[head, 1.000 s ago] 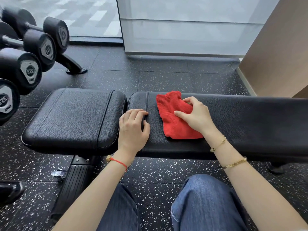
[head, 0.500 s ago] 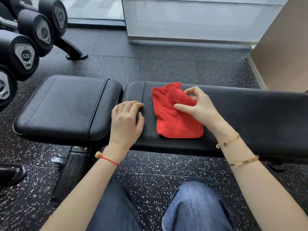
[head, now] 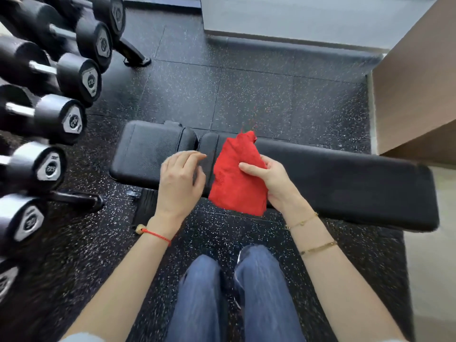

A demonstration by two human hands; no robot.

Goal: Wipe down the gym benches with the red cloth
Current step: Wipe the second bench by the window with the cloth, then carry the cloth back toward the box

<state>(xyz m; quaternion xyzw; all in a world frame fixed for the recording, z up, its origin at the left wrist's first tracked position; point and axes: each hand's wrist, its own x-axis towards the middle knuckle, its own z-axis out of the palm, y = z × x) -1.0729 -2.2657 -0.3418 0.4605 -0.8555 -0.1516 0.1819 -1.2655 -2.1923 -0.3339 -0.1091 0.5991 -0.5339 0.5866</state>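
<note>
A black padded gym bench (head: 345, 178) lies across the speckled floor below me, its short seat pad (head: 148, 149) at the left. My right hand (head: 270, 180) grips the red cloth (head: 237, 178), thumb on top, and holds it lifted above the bench near the gap between the pads. The cloth hangs loosely, its lower edge over the bench's near side. My left hand (head: 181, 182) hovers above the seat pad with relaxed fingers, holding nothing.
A rack of black dumbbells (head: 61, 95) fills the left side, its foot (head: 76, 199) near the bench. A wooden wall (head: 417, 75) rises at the right and a grey ledge (head: 283, 23) at the back. My jeans-clad legs (head: 234, 292) stand close to the bench.
The view has risen well above the bench. My right hand has lifted the red cloth off the pad, and my left hand has come off the bench.
</note>
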